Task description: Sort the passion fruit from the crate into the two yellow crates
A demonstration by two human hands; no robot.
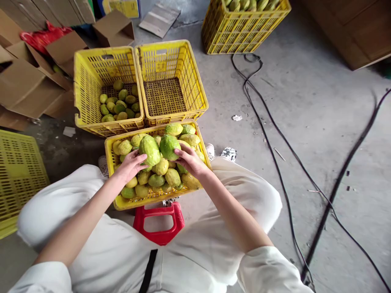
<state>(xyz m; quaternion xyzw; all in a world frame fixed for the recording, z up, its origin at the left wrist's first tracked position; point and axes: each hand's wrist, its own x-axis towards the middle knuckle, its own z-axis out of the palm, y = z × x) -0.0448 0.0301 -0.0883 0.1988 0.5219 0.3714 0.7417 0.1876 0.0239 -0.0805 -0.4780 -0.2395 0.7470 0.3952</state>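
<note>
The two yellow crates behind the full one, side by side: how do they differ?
The left crate holds a low layer of green-yellow fruits on its bottom; the right crate shows only its bare perforated bottom. The left crate stands next to cardboard boxes; the right crate borders bare concrete floor. Both are yellow plastic lattice crates of like size, upright and touching.
</note>
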